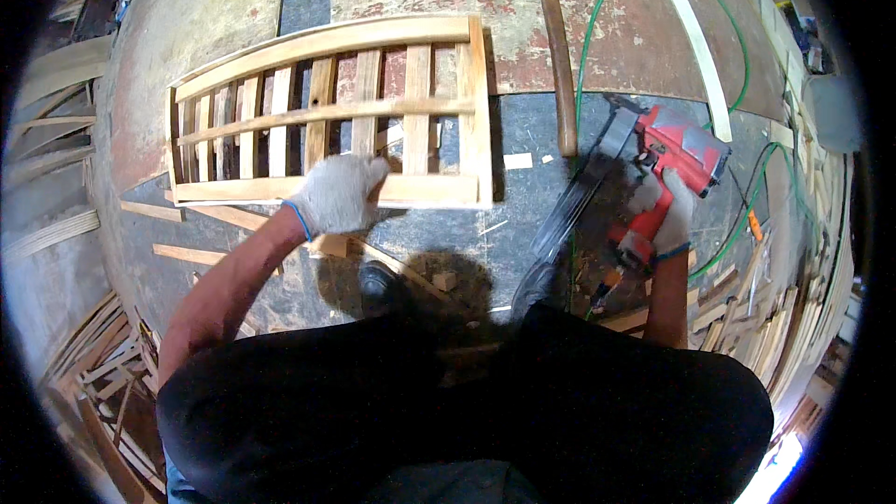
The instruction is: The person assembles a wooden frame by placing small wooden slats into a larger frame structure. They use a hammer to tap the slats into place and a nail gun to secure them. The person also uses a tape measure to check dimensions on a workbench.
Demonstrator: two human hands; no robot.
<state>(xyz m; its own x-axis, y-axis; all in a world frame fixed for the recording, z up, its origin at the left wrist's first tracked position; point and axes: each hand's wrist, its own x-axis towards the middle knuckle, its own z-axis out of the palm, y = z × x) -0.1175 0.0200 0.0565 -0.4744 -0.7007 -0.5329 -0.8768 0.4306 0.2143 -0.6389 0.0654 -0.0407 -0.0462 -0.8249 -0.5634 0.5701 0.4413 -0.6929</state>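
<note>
A slatted wooden crate stands on the work surface left of centre, with a long strip running across its slats. My left hand, in a white glove, is closed at the crate's near rail; its fingertips are partly hidden. To the right, my gloved right hand is wrapped around the handle of a red pneumatic nail gun. The gun's long dark magazine slants down toward my knees and is blurred. The gun is held apart from the crate.
Beyond the gun lies a claw hammer with a wooden handle. A green air hose loops around a pale wood strip. Offcuts litter the dark surface near my shoes. Stacked wood strips line the right side.
</note>
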